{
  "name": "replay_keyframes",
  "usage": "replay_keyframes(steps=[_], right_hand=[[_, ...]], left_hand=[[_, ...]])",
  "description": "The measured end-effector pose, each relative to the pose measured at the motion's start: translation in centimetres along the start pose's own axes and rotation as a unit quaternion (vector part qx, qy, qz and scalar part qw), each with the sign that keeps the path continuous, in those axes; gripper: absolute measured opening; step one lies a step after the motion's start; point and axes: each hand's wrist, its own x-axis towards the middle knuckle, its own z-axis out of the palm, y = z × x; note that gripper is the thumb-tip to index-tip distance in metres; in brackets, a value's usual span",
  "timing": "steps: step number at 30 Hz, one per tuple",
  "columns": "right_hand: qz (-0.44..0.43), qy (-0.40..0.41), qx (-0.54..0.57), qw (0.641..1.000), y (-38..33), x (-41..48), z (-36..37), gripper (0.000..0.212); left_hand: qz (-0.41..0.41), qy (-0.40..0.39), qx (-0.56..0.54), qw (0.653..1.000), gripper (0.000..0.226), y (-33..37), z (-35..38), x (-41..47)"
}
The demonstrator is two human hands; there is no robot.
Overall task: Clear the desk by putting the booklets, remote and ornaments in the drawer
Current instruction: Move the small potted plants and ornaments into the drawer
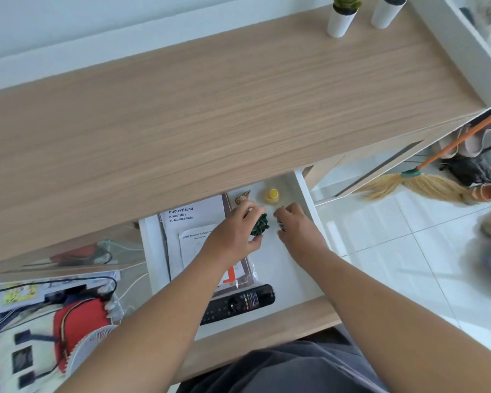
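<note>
The white drawer (304,268) stands pulled out under the wooden desk top (210,109). Inside it lie white booklets (193,222) at the left, a black remote (238,303) near the front, a small yellow ornament (272,195) and a brown ornament (243,197) at the back. My left hand (236,231) is down in the drawer, closed around a dark green succulent ornament (260,224). My right hand (294,222) is beside it, fingers curled over a small dark object (281,224) that is mostly hidden.
Two white pots with green plants (341,17) (387,11) stand at the desk's back right. A broom with an orange handle (425,180) and shoes lie on the tiled floor at the right. A red bag (80,327), cables and a fan sit lower left.
</note>
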Motion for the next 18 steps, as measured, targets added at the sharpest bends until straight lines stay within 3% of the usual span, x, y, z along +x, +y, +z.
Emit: replay_keyframes(steps=[7, 10, 13, 18], right_hand=[[0.018, -0.032, -0.062, 0.997, 1.1, 0.8, 1.6, 0.044], [0.017, -0.043, -0.066, 0.997, 1.6, 0.5, 2.0, 0.05], [0.025, -0.049, -0.054, 0.997, 1.4, 0.3, 1.8, 0.056], [0.022, -0.026, -0.035, 0.999, 1.3, -0.4, 0.6, 0.049]], left_hand=[[-0.003, -0.016, 0.012, 1.0, 0.051, -0.5, 1.7, 0.3], [-0.003, -0.017, 0.023, 1.0, 0.064, -0.2, 1.2, 0.2], [0.027, 0.034, 0.046, 0.998, 0.076, 0.2, -0.4, -0.2], [0.094, 0.153, 0.094, 0.979, 0.057, 0.7, -3.6, 1.5]])
